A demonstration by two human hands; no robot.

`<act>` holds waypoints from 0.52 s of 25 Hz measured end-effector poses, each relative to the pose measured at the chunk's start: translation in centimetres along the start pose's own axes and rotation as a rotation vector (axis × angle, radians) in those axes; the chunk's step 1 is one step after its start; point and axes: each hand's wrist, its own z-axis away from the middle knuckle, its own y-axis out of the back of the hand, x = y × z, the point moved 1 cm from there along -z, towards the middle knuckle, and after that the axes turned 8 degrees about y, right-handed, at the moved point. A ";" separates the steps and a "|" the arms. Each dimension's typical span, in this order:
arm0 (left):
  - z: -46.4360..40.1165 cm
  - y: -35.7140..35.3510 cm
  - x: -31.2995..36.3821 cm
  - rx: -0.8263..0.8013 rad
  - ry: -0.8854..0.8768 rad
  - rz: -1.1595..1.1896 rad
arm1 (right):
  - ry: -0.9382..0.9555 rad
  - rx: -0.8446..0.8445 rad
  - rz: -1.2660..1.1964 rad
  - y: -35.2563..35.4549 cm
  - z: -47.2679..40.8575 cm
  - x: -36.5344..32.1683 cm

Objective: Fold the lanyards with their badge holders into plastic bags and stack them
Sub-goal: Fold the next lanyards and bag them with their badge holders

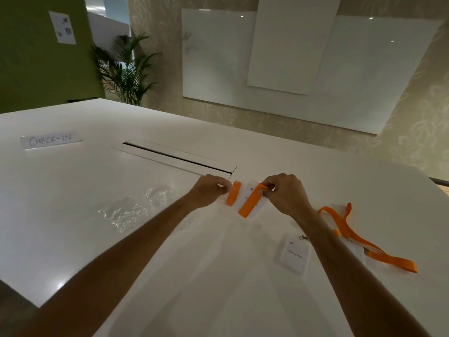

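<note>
Head view: folded orange lanyard (248,202) lies across a badge holder (251,199) mid-table. Right hand (286,195) pinches the strap's top fold; left hand (209,193) pinches the packet's left edge. Crumpled plastic bags (136,210) lie left, second badge holder (294,255) and loose lanyard (364,242) right, on the white table (73,215).

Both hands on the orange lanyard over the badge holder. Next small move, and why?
Probably finish the fold: the right hand pinches an orange lanyard loop above the badge holder, the left hand pins the other folded end. Lay it flat on the holder; the plastic bags lie left, unused.
</note>
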 end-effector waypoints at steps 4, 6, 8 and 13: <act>0.3 5.1 -4.6 -0.242 0.118 -0.442 | -0.016 -0.025 -0.013 -0.7 -0.1 0.6; 1.1 7.6 -6.8 -0.358 0.198 -0.593 | -0.025 -0.027 -0.017 -1.2 -0.1 0.7; 2.0 9.7 -8.4 -0.497 0.268 -0.685 | -0.034 -0.022 -0.031 -1.9 -0.1 0.9; 3.8 14.1 -11.9 -0.699 0.407 -0.906 | -0.024 -0.012 -0.081 -3.5 -0.7 0.3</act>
